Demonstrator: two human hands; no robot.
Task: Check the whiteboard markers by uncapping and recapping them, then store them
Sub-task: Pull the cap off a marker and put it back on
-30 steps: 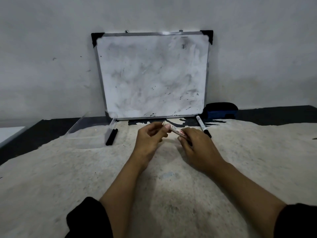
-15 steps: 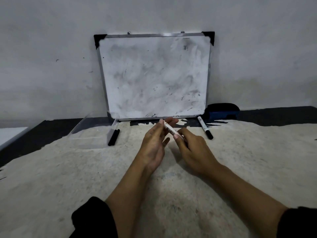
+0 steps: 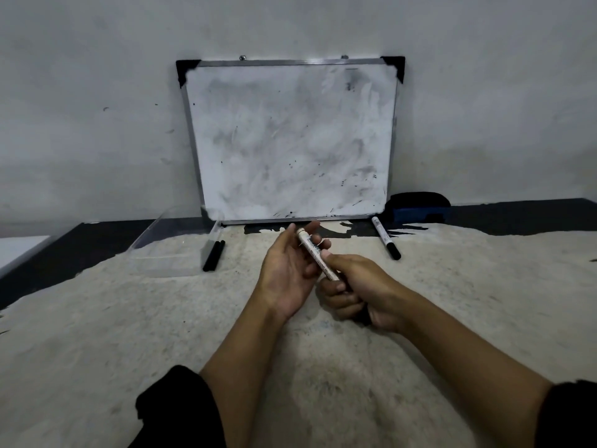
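My right hand (image 3: pixel 361 289) grips the lower end of a white whiteboard marker (image 3: pixel 315 253), which points up and to the left. My left hand (image 3: pixel 290 270) is palm up beside it, fingers loosely spread, with the marker's upper end lying against its fingertips. The marker's cap end is hidden inside my right fist. A second white marker with a black cap (image 3: pixel 386 237) lies on the table to the right. Two black markers (image 3: pixel 214 255) lie at the right wall of a clear plastic tray (image 3: pixel 155 244) on the left.
A smudged whiteboard (image 3: pixel 290 140) leans against the wall behind the table. A dark blue eraser (image 3: pixel 416 206) sits at its right foot. A pale, worn cloth covers the dark table (image 3: pixel 97 318).
My hands drew nearer to me and lower. My left hand let go its pinch on the marker's end and opened palm up; my right hand closed round the lower end in a fist.
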